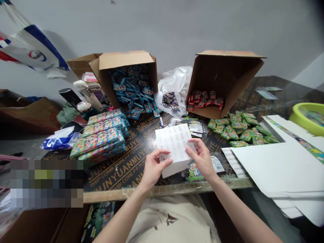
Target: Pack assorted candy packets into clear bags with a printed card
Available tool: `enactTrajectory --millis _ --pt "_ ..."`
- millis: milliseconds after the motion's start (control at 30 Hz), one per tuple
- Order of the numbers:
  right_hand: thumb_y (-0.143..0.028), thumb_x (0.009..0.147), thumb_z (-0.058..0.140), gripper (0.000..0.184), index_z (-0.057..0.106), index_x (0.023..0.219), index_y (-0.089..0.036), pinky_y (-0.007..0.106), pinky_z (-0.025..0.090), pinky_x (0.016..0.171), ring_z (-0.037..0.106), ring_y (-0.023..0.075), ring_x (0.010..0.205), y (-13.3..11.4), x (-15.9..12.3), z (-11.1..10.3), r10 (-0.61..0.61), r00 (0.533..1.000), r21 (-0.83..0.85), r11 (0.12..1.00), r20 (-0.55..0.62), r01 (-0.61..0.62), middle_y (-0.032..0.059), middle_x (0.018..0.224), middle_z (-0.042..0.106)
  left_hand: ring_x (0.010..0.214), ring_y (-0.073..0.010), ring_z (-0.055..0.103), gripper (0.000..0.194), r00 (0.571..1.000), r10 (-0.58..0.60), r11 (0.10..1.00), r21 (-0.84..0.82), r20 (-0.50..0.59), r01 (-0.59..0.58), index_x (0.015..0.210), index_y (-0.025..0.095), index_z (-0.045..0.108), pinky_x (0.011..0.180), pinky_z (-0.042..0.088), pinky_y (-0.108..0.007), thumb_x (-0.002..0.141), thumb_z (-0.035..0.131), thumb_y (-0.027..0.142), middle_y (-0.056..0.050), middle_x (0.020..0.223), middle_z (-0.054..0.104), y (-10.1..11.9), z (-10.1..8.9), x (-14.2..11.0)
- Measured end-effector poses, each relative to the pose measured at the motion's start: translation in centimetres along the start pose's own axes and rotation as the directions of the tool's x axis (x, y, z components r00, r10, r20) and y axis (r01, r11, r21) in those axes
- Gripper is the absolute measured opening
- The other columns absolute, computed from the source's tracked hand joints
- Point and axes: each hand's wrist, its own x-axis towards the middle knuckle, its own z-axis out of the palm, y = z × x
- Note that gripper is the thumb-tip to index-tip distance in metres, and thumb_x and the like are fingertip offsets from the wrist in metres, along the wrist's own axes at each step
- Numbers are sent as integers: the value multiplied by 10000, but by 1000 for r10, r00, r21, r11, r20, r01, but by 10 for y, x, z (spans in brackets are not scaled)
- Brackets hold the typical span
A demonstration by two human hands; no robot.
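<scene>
Both hands grip a white sheet of small printed labels (174,145) just above the dark plywood board (126,162). My left hand (153,168) pinches the sheet's lower left edge, thumb on top. My right hand (201,157) holds its right edge, fingers curled around it. Under the sheet lies a colourful packet in clear wrap (193,171).
A tipped cardboard box of blue packets (131,87) and another with red packets (207,99) stand at the back, a clear bag (174,91) between them. Green packets (238,130) lie to the right, stacked colourful boxes (101,138) to the left, white sheets (278,165) at right.
</scene>
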Motion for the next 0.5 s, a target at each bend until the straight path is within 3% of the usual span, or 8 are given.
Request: enactTrajectory --millis 100,267,333,400,500 --pt "-328 713 658 254 634 924 -190 227 439 578 552 130 665 -1 -1 -6 80 988 -57 996 131 -73 13 777 630 737 -164 608 296 998 -56 998 41 -26 57 857 136 662 644 470 -235 596 750 245 -52 833 674 2 -8 5" --pt "-299 632 727 468 617 1073 -190 246 454 585 562 121 620 -3 -3 -11 190 955 -15 981 226 -191 7 769 660 647 -143 596 347 995 -97 994 56 -25 98 890 127 682 595 452 -226 565 763 217 -43 753 685 11 -14 7" --pt "-295 613 737 471 624 1055 -177 248 451 581 568 123 604 -4 -4 -9 214 957 -33 977 195 -211 10 747 666 600 -128 574 357 995 -86 993 77 -45 90 894 125 683 565 434 -218 558 763 213 -28 698 672 12 -13 7" --pt "-298 610 733 363 660 936 -156 250 443 572 572 133 597 -5 -5 -6 209 970 -76 977 122 -201 18 705 665 550 -112 539 340 994 -55 990 126 -90 66 887 130 683 528 405 -210 568 753 226 -8 632 642 11 -12 7" --pt "-305 655 697 182 676 767 -164 284 442 626 572 157 646 -11 -5 -3 82 997 -221 972 9 -78 27 681 647 514 -107 495 216 990 22 961 275 -138 17 795 141 689 503 369 -215 625 712 273 5 570 591 12 -12 10"
